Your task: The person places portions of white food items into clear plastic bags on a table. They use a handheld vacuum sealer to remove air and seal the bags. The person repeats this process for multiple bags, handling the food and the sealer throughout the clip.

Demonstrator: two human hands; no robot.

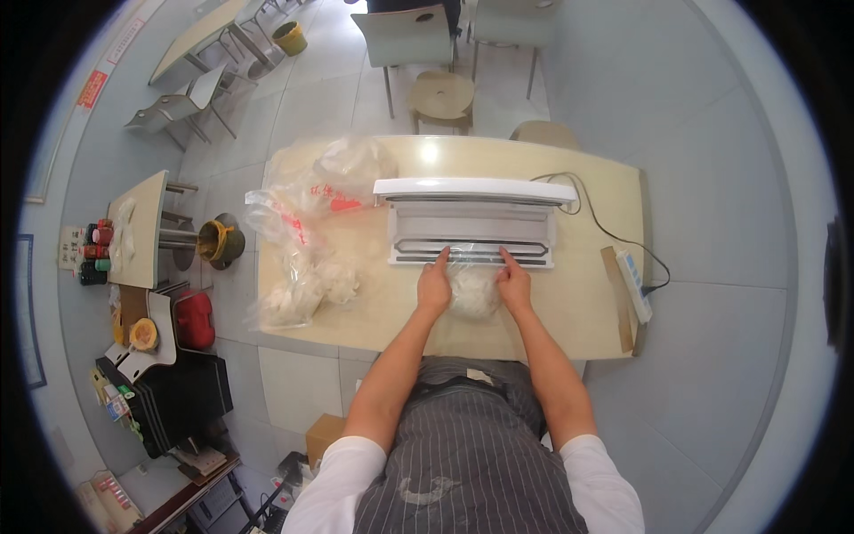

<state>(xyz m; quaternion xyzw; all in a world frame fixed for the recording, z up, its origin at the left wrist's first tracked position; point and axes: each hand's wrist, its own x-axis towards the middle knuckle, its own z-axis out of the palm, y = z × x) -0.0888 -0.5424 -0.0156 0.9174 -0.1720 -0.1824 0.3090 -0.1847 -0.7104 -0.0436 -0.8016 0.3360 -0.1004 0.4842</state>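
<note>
Nearest: dark pinstriped apron (471, 445), white sleeves (605, 481) either side, bare forearms reaching forward over a pale table (569, 329). Between the hands, close to the table's near edge, a clear bag (474, 294) with whitish contents; its bulge sits on the near side of the machine, its mouth running forward onto the machine's front strips. Left hand (433, 289) at the bag's left side, right hand (513, 285) at its right, both beside the filled part. Each index finger points forward to the dark strips, the others curled back; whether the thumbs pinch the film, I cannot tell. Left of the arms, more clear bags with pale contents (298, 298), lying in a loose heap. White sealing machine (471, 222) just ahead, its lid tipped up at the back. Well to the right, a white power strip (634, 285), a dark cord (623, 242) looping to it. Crumpled bags with red print (294, 218) left of the machine. Past the table, a round-topped stool (441, 96), then a pale chair (407, 37).
</note>
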